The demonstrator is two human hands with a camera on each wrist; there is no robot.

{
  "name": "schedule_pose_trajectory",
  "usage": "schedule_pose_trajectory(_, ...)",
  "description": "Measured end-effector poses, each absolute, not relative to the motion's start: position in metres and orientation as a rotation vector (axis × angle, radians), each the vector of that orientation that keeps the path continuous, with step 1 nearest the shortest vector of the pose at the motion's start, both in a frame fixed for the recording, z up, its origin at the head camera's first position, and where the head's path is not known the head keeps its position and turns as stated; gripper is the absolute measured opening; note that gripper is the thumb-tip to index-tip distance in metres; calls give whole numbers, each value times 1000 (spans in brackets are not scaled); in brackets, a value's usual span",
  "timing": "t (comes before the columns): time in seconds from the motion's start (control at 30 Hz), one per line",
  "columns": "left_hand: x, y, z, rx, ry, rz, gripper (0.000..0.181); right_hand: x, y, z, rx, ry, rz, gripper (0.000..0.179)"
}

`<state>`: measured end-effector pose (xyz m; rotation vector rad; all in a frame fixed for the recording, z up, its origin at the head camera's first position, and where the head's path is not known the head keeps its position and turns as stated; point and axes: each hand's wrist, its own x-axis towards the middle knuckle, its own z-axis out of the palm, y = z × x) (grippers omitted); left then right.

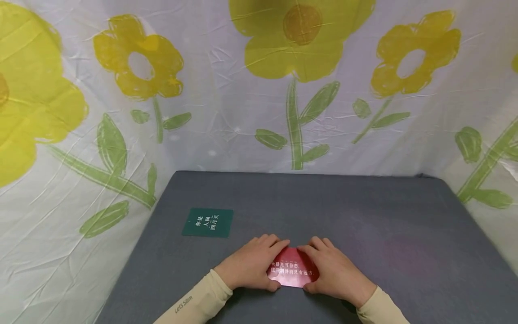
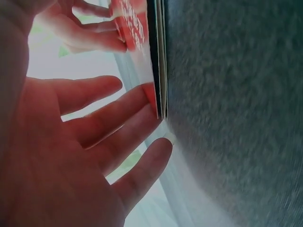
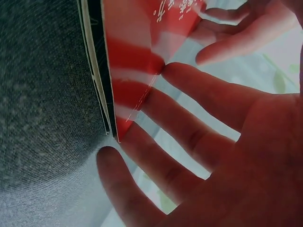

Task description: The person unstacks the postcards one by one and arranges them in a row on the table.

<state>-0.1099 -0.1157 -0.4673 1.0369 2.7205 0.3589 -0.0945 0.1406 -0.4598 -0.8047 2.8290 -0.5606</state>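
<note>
A small stack of cards lies on the dark grey table, topped by a shiny red card (image 1: pixel 292 268) with white Chinese writing. My left hand (image 1: pixel 256 262) holds the stack's left end, thumb at the near edge and fingertips at the far edge. At the other end, my right hand (image 1: pixel 335 271) grips it the same way. Seen edge-on in the left wrist view, the layered cards (image 2: pixel 161 61) rest low against the table, with fingertips touching their side. The right wrist view shows the red card (image 3: pixel 132 56) with fingers along its edge.
A dark green card (image 1: pixel 208 222) with white writing lies flat on the table (image 1: pixel 323 202), to the left and farther back. Behind and beside the table hangs a white cloth (image 1: pixel 218 126) printed with yellow flowers.
</note>
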Motion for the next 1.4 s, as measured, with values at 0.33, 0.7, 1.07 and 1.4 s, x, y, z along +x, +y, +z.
schedule_pose_trajectory(0.33, -114, -124, -466, 980, 2701, 422, 96, -95, 137, -455, -733, 2844, -586, 83)
schedule_pose_trajectory(0.7, -134, -157, -457, 833, 2718, 587, 99, -120, 105, -453, -777, 2916, -572, 78)
schedule_pose_trajectory(1.07, -169, -186, -452, 660, 2754, 619, 104, -161, 69, -455, -829, 2922, -497, 80)
schedule_pose_trajectory(1.4, -181, -204, -464, 596, 2748, 655, 101, -176, 53, -465, -840, 2882, -533, 80)
